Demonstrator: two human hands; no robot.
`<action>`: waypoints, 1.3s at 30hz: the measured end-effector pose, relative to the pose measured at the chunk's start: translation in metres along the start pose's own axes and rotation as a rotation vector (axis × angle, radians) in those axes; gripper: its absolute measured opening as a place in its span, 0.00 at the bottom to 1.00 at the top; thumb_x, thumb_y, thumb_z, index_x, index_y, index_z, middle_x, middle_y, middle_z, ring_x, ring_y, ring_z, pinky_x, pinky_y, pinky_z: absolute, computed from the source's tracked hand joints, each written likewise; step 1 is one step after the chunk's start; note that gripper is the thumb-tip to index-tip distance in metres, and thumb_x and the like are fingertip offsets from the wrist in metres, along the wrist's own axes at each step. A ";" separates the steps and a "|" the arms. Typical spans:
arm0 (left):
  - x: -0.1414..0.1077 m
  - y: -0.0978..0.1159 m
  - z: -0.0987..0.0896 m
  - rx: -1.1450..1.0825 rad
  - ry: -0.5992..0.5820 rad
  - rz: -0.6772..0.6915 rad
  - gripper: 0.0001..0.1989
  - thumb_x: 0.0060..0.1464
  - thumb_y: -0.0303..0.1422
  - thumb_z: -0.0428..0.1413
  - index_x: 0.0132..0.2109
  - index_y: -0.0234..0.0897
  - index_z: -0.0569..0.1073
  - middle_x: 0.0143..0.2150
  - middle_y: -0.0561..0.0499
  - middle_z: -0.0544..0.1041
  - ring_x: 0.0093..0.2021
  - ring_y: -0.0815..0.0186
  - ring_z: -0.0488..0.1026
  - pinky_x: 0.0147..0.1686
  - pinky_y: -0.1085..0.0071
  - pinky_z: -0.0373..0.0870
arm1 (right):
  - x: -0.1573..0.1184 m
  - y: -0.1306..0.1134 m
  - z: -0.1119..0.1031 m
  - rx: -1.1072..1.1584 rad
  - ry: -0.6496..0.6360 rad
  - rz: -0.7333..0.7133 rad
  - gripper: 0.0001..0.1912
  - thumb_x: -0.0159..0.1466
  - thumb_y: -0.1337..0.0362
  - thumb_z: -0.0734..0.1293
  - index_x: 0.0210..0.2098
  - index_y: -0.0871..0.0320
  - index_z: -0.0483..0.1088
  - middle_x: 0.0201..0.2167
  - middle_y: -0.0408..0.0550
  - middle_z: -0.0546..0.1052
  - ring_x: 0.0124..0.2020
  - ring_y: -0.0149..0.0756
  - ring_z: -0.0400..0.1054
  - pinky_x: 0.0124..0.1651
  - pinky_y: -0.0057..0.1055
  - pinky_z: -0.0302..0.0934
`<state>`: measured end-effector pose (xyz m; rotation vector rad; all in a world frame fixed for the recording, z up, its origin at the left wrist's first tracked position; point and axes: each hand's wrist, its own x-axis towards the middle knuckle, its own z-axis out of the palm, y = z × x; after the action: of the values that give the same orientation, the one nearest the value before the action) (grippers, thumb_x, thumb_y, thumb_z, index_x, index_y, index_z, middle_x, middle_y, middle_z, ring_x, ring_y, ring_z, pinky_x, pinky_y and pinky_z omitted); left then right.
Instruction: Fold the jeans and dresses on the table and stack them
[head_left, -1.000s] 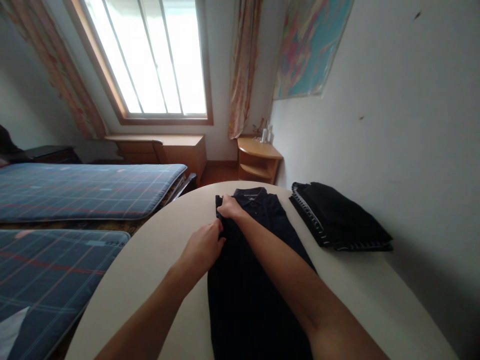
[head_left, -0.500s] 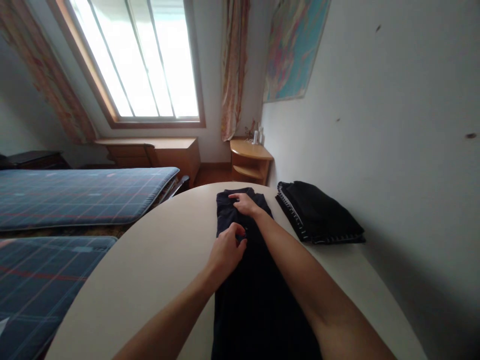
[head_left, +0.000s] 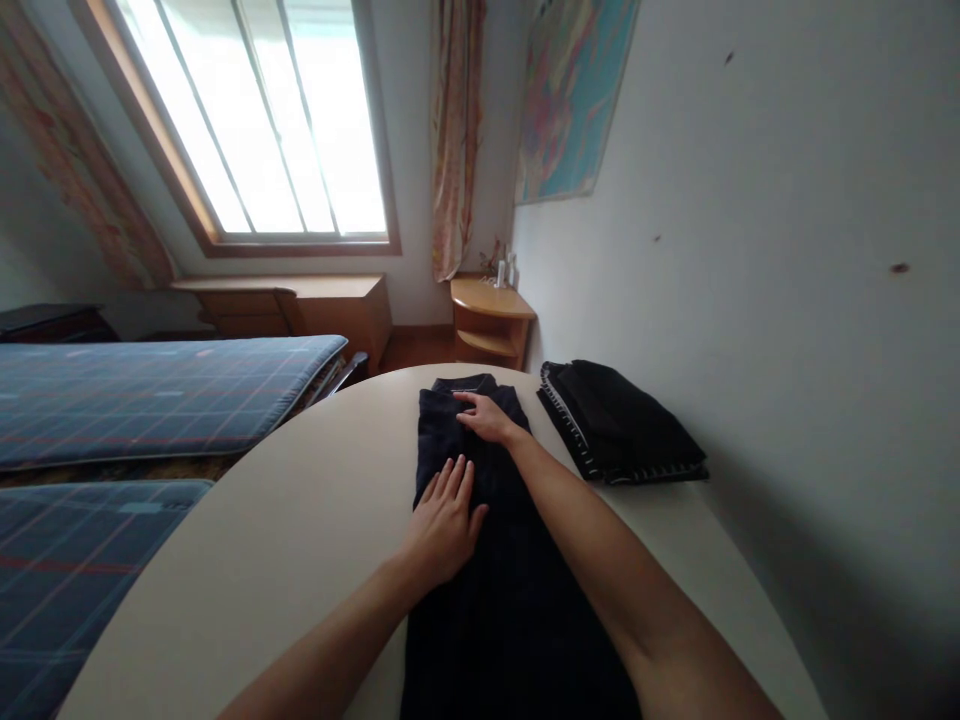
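Note:
A dark navy shirt [head_left: 517, 590], folded into a long narrow strip, lies on the pale round table with its collar at the far end. On its left part my left hand [head_left: 444, 525] rests flat, fingers stretched out and nothing held. Farther up, just below the collar, my right hand [head_left: 487, 416] touches the cloth with its index finger extended and thumb apart. The near end of the shirt runs out of view at the bottom, partly covered by my right forearm.
A folded black garment [head_left: 630, 425] with white stitched edges lies on the table [head_left: 315, 510] at the right, close to the wall. Two plaid mattresses [head_left: 165, 395] are at the left. A wooden corner shelf [head_left: 491, 297] and a desk [head_left: 337, 290] stand beyond, under the window.
My left hand has uncurled from a pinch and now lies flat on the shirt. My right hand stays near the collar, which shows more plainly. The view has shifted slightly right.

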<state>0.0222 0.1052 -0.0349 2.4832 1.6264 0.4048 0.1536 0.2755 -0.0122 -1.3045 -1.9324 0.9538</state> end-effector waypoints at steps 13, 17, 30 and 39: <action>0.005 0.007 -0.027 0.051 -0.050 0.165 0.27 0.62 0.23 0.46 0.66 0.43 0.65 0.64 0.46 0.69 0.64 0.53 0.61 0.59 0.56 0.63 | 0.012 -0.003 0.011 -0.133 0.111 0.053 0.21 0.56 0.74 0.70 0.48 0.58 0.79 0.49 0.49 0.81 0.55 0.41 0.73 0.61 0.34 0.62; 0.019 -0.002 -0.035 0.064 -0.072 0.187 0.23 0.61 0.21 0.45 0.59 0.40 0.69 0.55 0.43 0.71 0.58 0.55 0.65 0.56 0.59 0.65 | 0.018 -0.002 0.014 -0.144 0.166 0.081 0.22 0.56 0.75 0.69 0.50 0.59 0.78 0.50 0.50 0.81 0.55 0.40 0.73 0.61 0.33 0.62; -0.001 0.014 -0.020 0.041 0.003 0.040 0.33 0.68 0.47 0.45 0.72 0.34 0.54 0.74 0.36 0.51 0.73 0.44 0.46 0.67 0.47 0.51 | -0.006 -0.013 0.001 -0.205 0.183 0.008 0.22 0.63 0.76 0.63 0.56 0.61 0.73 0.55 0.53 0.77 0.44 0.33 0.76 0.53 0.29 0.67; -0.023 0.005 -0.001 0.063 -0.062 0.001 0.37 0.68 0.50 0.40 0.73 0.27 0.52 0.75 0.40 0.47 0.75 0.49 0.40 0.70 0.52 0.45 | -0.128 -0.023 0.002 -0.520 0.139 0.023 0.18 0.68 0.60 0.63 0.54 0.59 0.74 0.55 0.58 0.75 0.59 0.49 0.66 0.62 0.45 0.58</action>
<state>0.0171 0.0819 -0.0361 2.5152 1.6381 0.2784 0.1823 0.1489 -0.0064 -1.6280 -2.1352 0.3589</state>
